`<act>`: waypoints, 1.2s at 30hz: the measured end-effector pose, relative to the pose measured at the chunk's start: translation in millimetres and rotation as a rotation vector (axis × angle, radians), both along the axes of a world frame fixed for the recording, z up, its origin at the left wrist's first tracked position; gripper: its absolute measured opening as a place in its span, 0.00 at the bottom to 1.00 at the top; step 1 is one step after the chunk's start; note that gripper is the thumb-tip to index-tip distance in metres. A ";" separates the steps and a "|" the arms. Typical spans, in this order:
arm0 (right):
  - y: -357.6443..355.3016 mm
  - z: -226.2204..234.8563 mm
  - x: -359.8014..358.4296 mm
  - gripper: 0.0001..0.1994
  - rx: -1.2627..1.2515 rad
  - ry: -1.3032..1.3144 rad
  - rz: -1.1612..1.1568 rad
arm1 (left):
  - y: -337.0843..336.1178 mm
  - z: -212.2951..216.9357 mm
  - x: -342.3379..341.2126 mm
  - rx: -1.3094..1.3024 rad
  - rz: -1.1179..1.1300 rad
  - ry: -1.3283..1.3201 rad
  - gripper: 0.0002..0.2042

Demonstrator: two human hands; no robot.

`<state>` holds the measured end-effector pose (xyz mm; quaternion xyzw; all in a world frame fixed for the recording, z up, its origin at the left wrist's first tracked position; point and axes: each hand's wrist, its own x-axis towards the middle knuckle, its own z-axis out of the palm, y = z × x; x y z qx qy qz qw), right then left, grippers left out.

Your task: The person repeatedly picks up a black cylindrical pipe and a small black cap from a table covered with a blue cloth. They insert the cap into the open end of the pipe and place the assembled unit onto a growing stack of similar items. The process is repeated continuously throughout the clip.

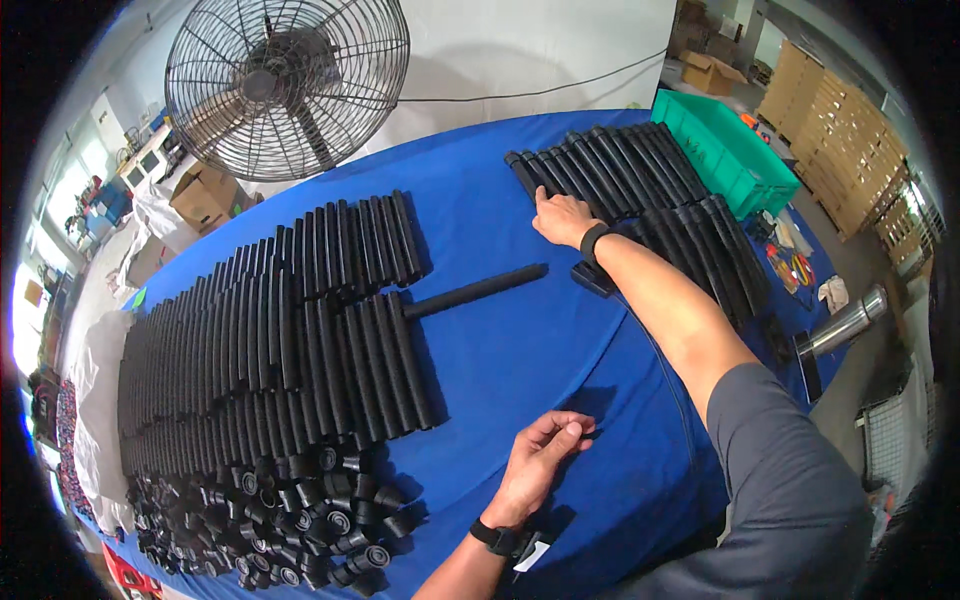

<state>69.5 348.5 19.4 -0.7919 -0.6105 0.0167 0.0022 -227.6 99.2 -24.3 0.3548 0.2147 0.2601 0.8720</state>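
Observation:
My right hand [563,217] reaches to the far right, over the near end of the leftmost black tube [522,171] in a row of capped tubes. Its index finger lies along that tube, and the other fingers are curled and partly hidden under the palm. Lower down, my left hand [540,458] hovers above the blue cloth, fingers loosely curled against the thumb with nothing visible in them. Between the two groups, a single black tube [478,291] lies aslant on the cloth, its left end against the stacked black tubes [270,330].
Loose black caps [290,520] form a pile at the near left. A caged fan [285,90] stands behind the blue-covered table [470,200]. The green crate [725,155] sits at the far right, near a metal cylinder on a stand [845,322]. A cable [655,350] runs under my right arm.

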 end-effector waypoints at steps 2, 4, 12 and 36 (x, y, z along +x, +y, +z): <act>0.9 1.8 -2.5 0.34 0.006 0.021 0.004 | 1.1 -0.1 -0.7 -0.003 0.001 0.006 0.12; 0.1 6.7 -7.3 0.33 -0.015 0.048 0.004 | 1.3 0.8 -1.2 -0.005 0.005 0.015 0.12; -5.3 16.3 -9.5 0.31 -0.062 0.018 0.025 | 0.4 6.6 -2.7 -0.008 0.011 0.053 0.12; -119.7 1.8 -92.5 0.23 0.141 -0.009 0.729 | 1.1 -9.4 4.9 0.148 0.010 -0.047 0.13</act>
